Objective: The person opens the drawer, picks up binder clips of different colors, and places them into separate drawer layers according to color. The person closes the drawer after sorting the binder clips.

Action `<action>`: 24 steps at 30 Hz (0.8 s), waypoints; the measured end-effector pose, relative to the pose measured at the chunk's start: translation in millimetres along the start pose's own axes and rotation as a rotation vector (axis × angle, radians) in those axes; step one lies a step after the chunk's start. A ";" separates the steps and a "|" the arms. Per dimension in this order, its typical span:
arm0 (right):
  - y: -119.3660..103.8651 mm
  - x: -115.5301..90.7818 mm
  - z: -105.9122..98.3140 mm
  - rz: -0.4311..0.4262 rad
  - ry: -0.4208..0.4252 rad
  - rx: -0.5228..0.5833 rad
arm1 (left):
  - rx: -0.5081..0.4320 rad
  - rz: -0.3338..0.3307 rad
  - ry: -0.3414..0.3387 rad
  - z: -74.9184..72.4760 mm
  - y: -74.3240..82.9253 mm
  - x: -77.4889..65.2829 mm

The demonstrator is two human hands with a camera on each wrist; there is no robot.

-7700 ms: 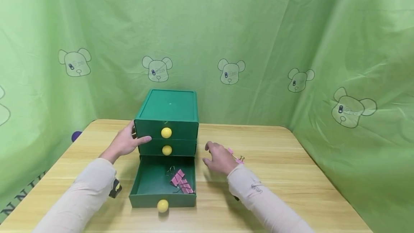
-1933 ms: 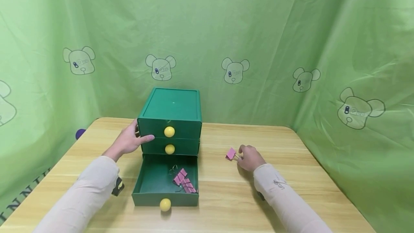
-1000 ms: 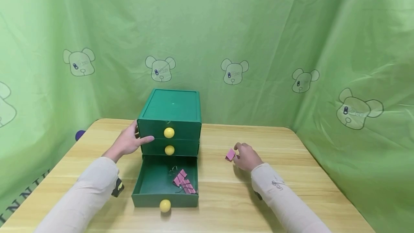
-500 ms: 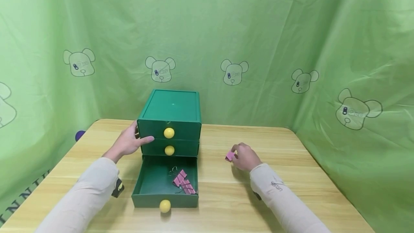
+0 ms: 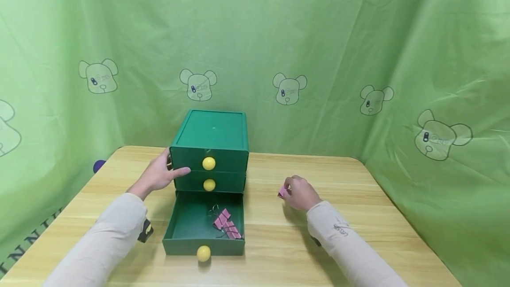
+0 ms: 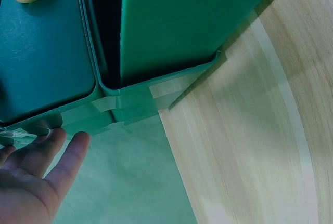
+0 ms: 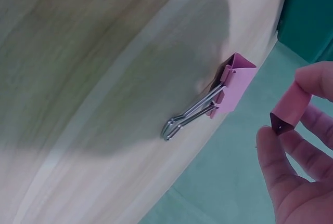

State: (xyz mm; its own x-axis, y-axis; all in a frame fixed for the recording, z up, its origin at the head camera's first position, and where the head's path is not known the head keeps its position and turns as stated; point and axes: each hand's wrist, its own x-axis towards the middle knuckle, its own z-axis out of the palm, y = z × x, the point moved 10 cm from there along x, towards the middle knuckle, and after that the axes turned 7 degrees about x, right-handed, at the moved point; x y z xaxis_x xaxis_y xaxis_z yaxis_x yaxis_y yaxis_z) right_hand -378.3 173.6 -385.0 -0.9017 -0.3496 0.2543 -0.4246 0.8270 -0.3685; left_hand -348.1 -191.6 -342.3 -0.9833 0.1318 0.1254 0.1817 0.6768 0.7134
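A green drawer cabinet (image 5: 210, 129) with yellow knobs stands left of centre, its bottom drawer (image 5: 189, 216) pulled out. Pink binder clips (image 5: 228, 225) lie inside that drawer. My left hand (image 5: 156, 174) rests against the cabinet's left side, thumb across the front; in the left wrist view its fingers (image 6: 65, 161) look straight along the side wall. My right hand (image 5: 301, 193) is low over the table right of the cabinet. Its thumb and fingers pinch a pink binder clip (image 7: 292, 104). Another pink binder clip (image 7: 234, 89), metal handles pointing away from the cabinet, lies on the table beneath.
The wooden table (image 5: 350, 216) reaches back to a green curtain (image 5: 318, 34) printed with bear faces, which also closes off both sides. The open drawer front (image 5: 179, 247) sticks out toward me between my forearms.
Since the earliest frame my right hand has moved right, from beside the cabinet to the clips, and holds one. In the last second it shifted slightly left. The left hand stays put.
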 end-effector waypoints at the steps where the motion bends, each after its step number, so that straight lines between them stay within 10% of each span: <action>1: 0.2 0.1 0.6 0.003 -0.003 0.005 | 0.000 0.000 0.000 0.0 0.1 0.0; 24: -17.5 1.7 -1.4 -0.019 -0.015 0.030 | -0.009 0.004 0.004 -0.4 0.1 0.0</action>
State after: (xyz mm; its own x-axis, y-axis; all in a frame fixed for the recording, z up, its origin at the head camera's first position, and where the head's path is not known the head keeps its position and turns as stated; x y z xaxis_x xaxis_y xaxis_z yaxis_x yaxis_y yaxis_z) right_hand -372.3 159.2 -376.9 -0.8946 -0.3719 0.2477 -0.4436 0.8066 -0.3908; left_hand -348.0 -191.9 -342.0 -0.9827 0.1310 0.1310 0.1852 0.6700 0.7189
